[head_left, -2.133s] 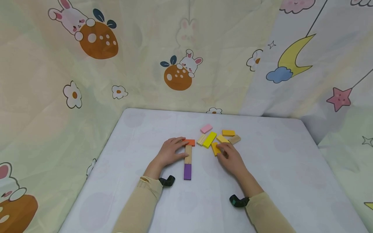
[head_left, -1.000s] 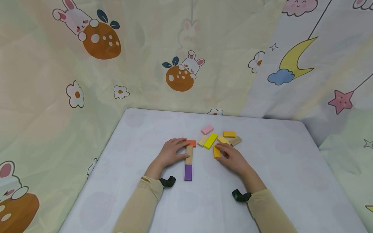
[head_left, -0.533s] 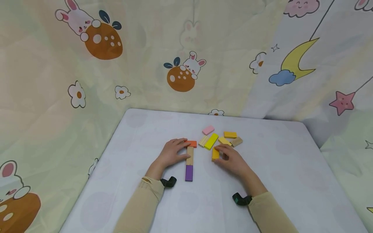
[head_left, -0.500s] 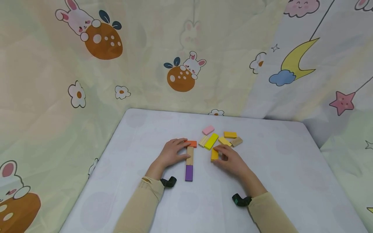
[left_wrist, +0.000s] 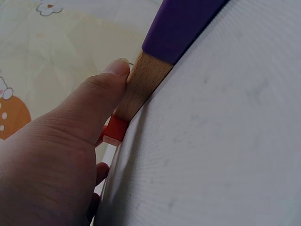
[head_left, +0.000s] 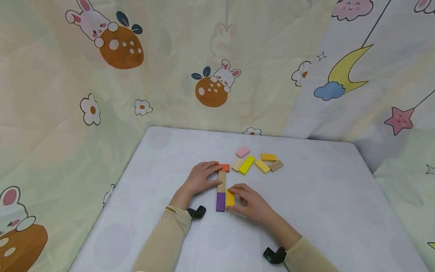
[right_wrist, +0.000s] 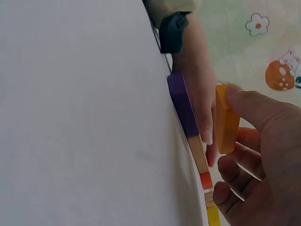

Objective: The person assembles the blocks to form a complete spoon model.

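In the head view a row of flat blocks lies on the table: an orange-red block [head_left: 224, 167] crosswise at the far end, a bare wood block [head_left: 222, 177], then a purple block [head_left: 220, 202]. My left hand [head_left: 198, 178] rests at the row's left side, its thumb on the wood block [left_wrist: 141, 84] and its fingertips at the orange-red one. My right hand [head_left: 254, 204] pinches a yellow-orange block [head_left: 230, 199] between thumb and fingers, just right of the purple block. The right wrist view shows this block [right_wrist: 227, 125] raised off the table.
Farther back lie several loose blocks: a pink block [head_left: 242, 152], a pale wood block [head_left: 236, 165], a bright yellow block [head_left: 247, 165], a light yellow block [head_left: 262, 166], an amber block [head_left: 269, 157] and a brown wood block [head_left: 276, 165]. A printed cloth [head_left: 170, 75] hangs behind the white table [head_left: 323, 196].
My right hand took the yellow-orange block from the loose group and has carried it left and nearer, beside the purple block. The left hand keeps its place at the row.
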A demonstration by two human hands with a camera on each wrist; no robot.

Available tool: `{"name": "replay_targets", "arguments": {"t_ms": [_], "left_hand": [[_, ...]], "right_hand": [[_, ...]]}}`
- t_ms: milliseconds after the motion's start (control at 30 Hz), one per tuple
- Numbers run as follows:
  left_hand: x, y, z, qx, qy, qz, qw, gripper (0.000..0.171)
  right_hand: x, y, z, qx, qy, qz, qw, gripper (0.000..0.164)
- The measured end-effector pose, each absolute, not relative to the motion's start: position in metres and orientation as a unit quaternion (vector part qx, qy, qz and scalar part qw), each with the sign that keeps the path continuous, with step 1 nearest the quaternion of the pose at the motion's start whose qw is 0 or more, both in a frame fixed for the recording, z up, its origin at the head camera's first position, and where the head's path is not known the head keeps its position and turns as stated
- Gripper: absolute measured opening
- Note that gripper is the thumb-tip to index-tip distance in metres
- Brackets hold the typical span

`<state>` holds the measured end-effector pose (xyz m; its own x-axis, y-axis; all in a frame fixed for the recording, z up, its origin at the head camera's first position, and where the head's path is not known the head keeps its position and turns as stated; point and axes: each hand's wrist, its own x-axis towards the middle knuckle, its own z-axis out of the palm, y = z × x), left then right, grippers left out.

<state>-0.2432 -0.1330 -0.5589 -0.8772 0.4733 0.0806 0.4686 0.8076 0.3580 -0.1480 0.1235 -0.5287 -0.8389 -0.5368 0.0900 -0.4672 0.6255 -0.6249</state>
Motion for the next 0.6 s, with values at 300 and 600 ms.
{"name": "replay_targets", "arguments": {"t_ms": [300,600], "left_hand": [[-0.242,-0.132,-0.56,0.242,0.951,0.19,0.005,0.066],[-0.243,-0.132,-0.561,0.243,0.953,0.181,0.002,0.066]], "right_hand": [[-0.12,0.104,-0.529,-0.305,0.882,-0.343,0.103,0.058],[-0.111,0.096,-0.535,-0.329,0.877,-0.339,0.083,0.056]]}}
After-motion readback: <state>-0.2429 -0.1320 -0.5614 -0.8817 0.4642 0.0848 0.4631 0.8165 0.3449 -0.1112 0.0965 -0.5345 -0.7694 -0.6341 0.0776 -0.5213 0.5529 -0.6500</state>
